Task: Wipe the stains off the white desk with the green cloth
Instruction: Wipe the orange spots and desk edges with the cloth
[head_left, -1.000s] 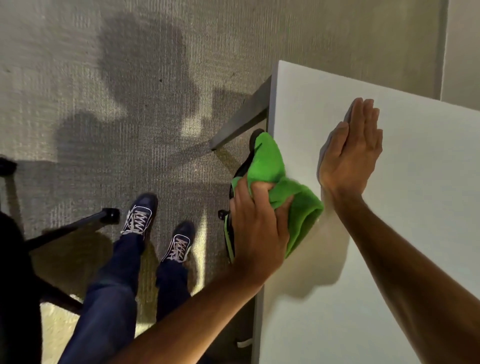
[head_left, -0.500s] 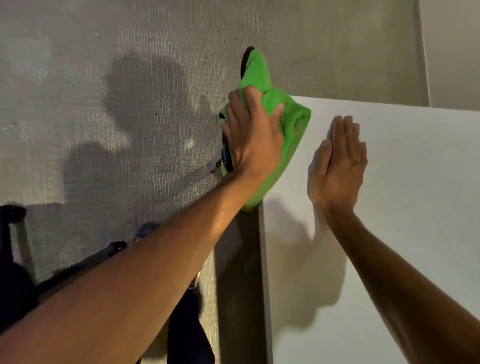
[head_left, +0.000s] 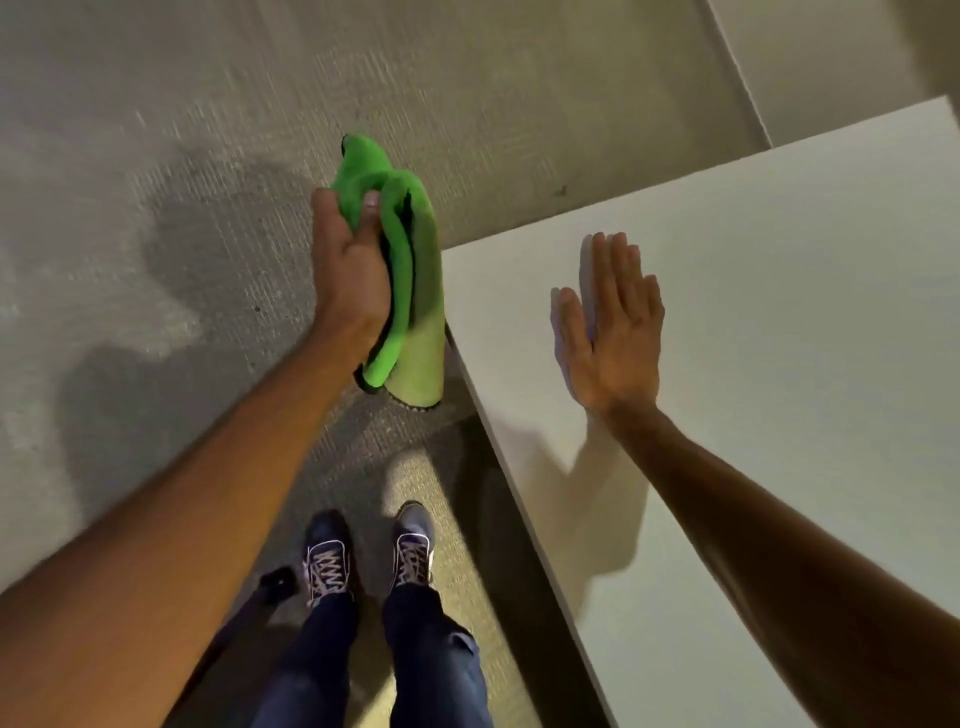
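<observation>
The white desk (head_left: 779, 322) fills the right side of the head view, its near corner at centre. My left hand (head_left: 350, 270) grips the green cloth (head_left: 410, 270), which hangs bunched in the air just left of the desk's corner, off the surface and over the carpet. My right hand (head_left: 613, 327) lies flat on the desk top, palm down, fingers together and pointing away from me. I see no clear stains on the visible desk surface.
Grey carpet (head_left: 156, 208) covers the floor to the left. My two feet in dark sneakers (head_left: 369, 556) stand beside the desk's left edge. A black chair-base foot (head_left: 278, 579) sits near my left shoe. A pale wall (head_left: 831, 52) rises at top right.
My left hand has carried the cloth off the desk's corner and now holds it hanging beside the edge. My right hand stays flat on the desk. The view has tilted down.
</observation>
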